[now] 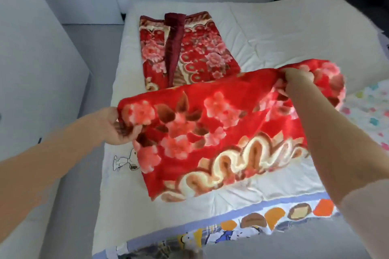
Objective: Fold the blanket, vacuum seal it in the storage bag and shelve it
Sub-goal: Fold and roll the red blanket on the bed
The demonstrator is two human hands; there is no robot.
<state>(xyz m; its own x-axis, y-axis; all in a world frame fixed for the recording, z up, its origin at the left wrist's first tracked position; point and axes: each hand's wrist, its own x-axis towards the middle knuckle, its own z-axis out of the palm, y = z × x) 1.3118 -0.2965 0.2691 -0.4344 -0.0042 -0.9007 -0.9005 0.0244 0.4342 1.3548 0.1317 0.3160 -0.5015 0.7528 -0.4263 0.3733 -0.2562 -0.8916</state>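
A red blanket (pixel 210 128) with pink flowers and cream scrollwork lies lengthwise on the bed (pixel 273 33). Its far part lies flat, with a dark maroon strip running along it. Its near end is lifted off the bed and hangs as a wide raised fold. My left hand (pixel 120 126) grips the left corner of that raised edge. My right hand (pixel 296 82) grips the right corner, where the fabric bunches. No storage bag shows in the view.
The bed carries a white quilt with a cartoon dog print (pixel 124 160) and a colourful patterned border (pixel 263 218) along the near edge. A spotted sheet (pixel 370 111) lies at the right. White cabinets (pixel 42 48) stand left, grey floor between them and the bed.
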